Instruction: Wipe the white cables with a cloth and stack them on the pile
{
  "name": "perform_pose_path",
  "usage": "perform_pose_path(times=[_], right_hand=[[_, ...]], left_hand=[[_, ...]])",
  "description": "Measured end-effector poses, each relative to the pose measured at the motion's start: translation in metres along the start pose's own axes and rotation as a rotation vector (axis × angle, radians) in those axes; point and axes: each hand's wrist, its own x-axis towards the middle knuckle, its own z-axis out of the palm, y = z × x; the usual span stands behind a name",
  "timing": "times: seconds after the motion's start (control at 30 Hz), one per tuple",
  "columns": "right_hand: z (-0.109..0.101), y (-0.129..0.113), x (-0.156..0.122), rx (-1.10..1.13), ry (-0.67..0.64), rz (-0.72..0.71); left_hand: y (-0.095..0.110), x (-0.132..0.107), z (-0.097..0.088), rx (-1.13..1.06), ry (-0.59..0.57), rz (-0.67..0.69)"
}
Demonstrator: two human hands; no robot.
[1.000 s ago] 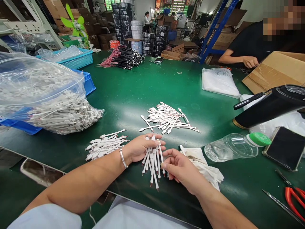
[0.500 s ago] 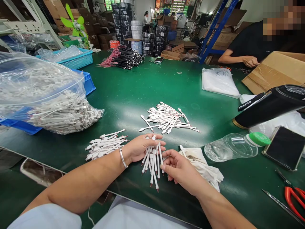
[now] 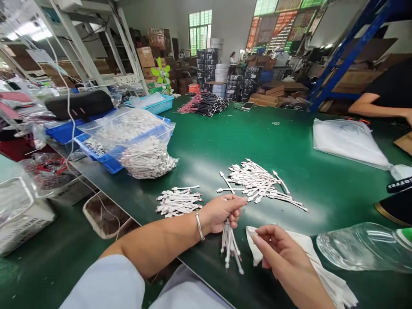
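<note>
white cable bundle, tips down

Daylight is pouring through the windows far ahead of the left hand, and pale glare is spreading across the green workbench mat just beyond the right hand. The wide lens is bending the white shelving well left of both hands, while soft blur is smearing fine detail.

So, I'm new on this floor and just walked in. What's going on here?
At a green bench, a person's left hand grips a bundle of white cables, while their right hand pinches a white cloth. Loose cable piles lie nearby, beyond them a plastic bag. A co-worker's arm shows at far right.
</note>
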Motion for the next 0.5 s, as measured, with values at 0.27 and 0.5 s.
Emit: perform_pose_path(times=[0.27,0.5], right_hand=[[0.008,-0.011,-0.018,-0.018,-0.398,-0.192],[0.009,-0.010,-0.023,-0.067,-0.433,0.065]], left_hand=[[-0.003,-0.036,0.058,0.128,-0.016,0.346],[-0.020,-0.045,0.060,1.030,0.222,1.098]])
